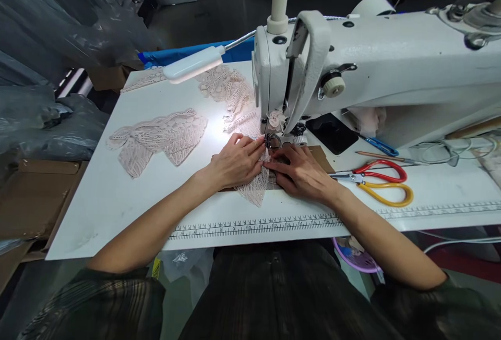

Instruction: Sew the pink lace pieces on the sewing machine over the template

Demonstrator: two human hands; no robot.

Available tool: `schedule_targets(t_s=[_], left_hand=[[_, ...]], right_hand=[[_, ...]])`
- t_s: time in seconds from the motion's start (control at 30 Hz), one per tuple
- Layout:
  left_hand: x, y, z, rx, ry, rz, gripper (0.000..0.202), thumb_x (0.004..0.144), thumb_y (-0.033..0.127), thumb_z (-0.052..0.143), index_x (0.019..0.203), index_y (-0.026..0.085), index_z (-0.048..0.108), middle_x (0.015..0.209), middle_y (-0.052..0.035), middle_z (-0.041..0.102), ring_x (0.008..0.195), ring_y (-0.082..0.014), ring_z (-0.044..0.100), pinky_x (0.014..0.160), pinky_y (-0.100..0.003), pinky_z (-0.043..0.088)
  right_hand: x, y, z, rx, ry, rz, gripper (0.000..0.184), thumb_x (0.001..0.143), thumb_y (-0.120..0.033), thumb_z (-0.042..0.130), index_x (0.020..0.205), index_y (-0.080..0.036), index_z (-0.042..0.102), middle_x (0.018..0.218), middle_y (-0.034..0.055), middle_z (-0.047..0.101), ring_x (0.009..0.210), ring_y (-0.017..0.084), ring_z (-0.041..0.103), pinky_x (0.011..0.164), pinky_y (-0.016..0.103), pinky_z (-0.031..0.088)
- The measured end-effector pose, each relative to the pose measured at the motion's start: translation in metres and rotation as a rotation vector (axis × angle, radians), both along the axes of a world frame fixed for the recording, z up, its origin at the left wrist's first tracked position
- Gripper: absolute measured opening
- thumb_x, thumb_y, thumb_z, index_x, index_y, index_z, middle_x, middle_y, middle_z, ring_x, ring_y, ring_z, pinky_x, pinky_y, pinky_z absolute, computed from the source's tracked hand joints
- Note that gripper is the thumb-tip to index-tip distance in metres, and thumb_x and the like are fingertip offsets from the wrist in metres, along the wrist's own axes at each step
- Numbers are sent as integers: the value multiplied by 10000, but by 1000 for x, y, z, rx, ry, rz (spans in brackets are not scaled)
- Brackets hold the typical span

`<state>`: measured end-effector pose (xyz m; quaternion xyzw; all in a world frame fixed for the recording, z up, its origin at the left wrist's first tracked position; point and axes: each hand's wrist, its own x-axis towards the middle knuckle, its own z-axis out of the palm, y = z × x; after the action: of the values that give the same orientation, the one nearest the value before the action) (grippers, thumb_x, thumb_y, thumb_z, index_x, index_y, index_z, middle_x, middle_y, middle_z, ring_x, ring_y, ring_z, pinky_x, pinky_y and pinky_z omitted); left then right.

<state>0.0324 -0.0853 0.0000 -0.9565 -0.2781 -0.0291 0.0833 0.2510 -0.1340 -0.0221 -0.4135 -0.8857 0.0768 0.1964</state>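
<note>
A pale pink lace piece (252,190) lies under the sewing machine's presser foot (270,141), its pointed end hanging toward me. My left hand (238,161) rests flat on the lace, fingers stretched toward the foot. On the other side, my right hand (299,170) has bent fingers, with thumb and forefinger closed on the lace edge beside the foot; the fingertips are partly hidden. Behind the foot, more lace (238,97) trails away in a crumpled strip. Another lace piece (160,139) is spread out to the left.
The white sewing machine (376,53) fills the right side. A lit lamp (195,63) reaches over the table. Scissors with red and yellow handles (381,178), a black phone (332,132) and blue snips (379,146) lie right. A printed ruler (254,227) follows the front edge.
</note>
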Motion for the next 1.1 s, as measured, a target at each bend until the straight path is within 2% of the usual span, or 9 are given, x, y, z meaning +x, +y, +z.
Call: schedule_targets(t_s=[0.13, 0.33, 0.6, 0.87, 1.0, 1.1], left_hand=[[-6, 0, -4, -54, -79, 5, 458, 1000, 340, 395, 1330, 65, 550, 1476, -183, 484, 1149, -320, 554, 944, -488, 404], [-7, 4, -11, -82, -180, -7, 432, 991, 328, 419, 1304, 70, 568, 1453, -190, 507, 1164, -328, 552, 968, -524, 393], [-9, 4, -18, -156, -290, 20, 426, 971, 321, 453, 1325, 108, 553, 1459, -159, 512, 1169, -313, 542, 966, -502, 403], [-6, 0, -18, -70, -290, 19, 408, 980, 328, 441, 1282, 86, 570, 1432, -193, 526, 1177, -327, 540, 966, -522, 396], [-5, -1, -16, -28, -320, -33, 289, 968, 277, 469, 1141, 131, 650, 1247, -131, 669, 1005, -259, 615, 925, -463, 431], [-7, 0, -15, -31, -333, -74, 261, 956, 266, 489, 1098, 156, 678, 1189, -95, 705, 917, -233, 628, 876, -436, 450]], right_hand=[[0, -1, 0, 1, -6, -4, 344, 936, -214, 489, 1211, -249, 693, 1190, 134, 566, 1084, 287, 467, 905, 461, 375], [0, 1, -2, -6, -34, -29, 353, 934, -218, 491, 1233, -244, 677, 1190, 136, 568, 1101, 298, 455, 910, 466, 381], [0, 0, -3, -24, -7, -46, 331, 944, -249, 506, 1218, -273, 691, 1205, 119, 579, 1076, 290, 464, 902, 458, 383], [2, 3, -6, -17, 46, -31, 330, 936, -222, 522, 1212, -275, 696, 1187, 109, 590, 1063, 271, 482, 898, 448, 397], [2, 3, -6, -27, 33, -34, 341, 933, -229, 530, 1234, -271, 685, 1200, 119, 588, 1084, 283, 478, 899, 459, 399], [1, 3, -5, -38, 27, -36, 339, 934, -227, 527, 1230, -261, 689, 1193, 128, 585, 1087, 287, 482, 903, 469, 408]])
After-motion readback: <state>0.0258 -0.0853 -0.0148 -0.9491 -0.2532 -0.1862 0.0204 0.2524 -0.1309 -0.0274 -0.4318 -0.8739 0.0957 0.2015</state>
